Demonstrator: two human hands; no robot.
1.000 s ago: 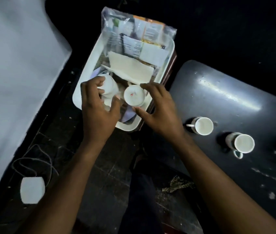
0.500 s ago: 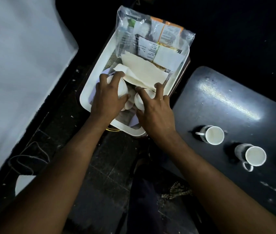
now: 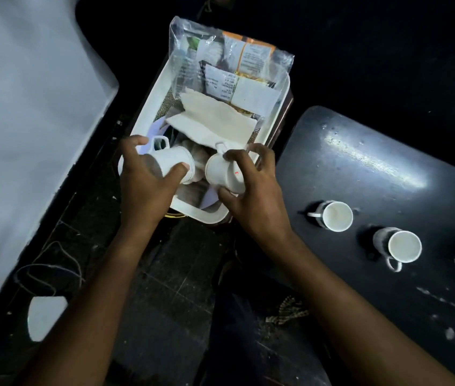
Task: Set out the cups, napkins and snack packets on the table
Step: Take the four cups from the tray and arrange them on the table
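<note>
My left hand [image 3: 144, 188] grips a white cup [image 3: 172, 161] lying on its side over the near end of the white tray [image 3: 148, 112]. My right hand [image 3: 251, 196] grips a second white cup [image 3: 220, 171], also tipped, with a small red mark on its wall. Folded white napkins [image 3: 212, 121] lie in the middle of the tray. Behind them a clear bag of snack packets [image 3: 232, 65] leans at the far end. Two more white cups [image 3: 335, 215] [image 3: 400, 245] stand upright on the dark table [image 3: 388, 168] to the right.
A white cloth-covered surface [image 3: 25, 121] fills the left side. A cable and a white adapter [image 3: 45, 316] lie on the dark tiled floor below it. My leg and a striped cloth [image 3: 287, 316] are between the tray and the table. White flecks mark the table's near right.
Both hands reached into the tray, closed round a cup each, and have now lifted the two cups, tipped on their sides, above the tray's near end.
</note>
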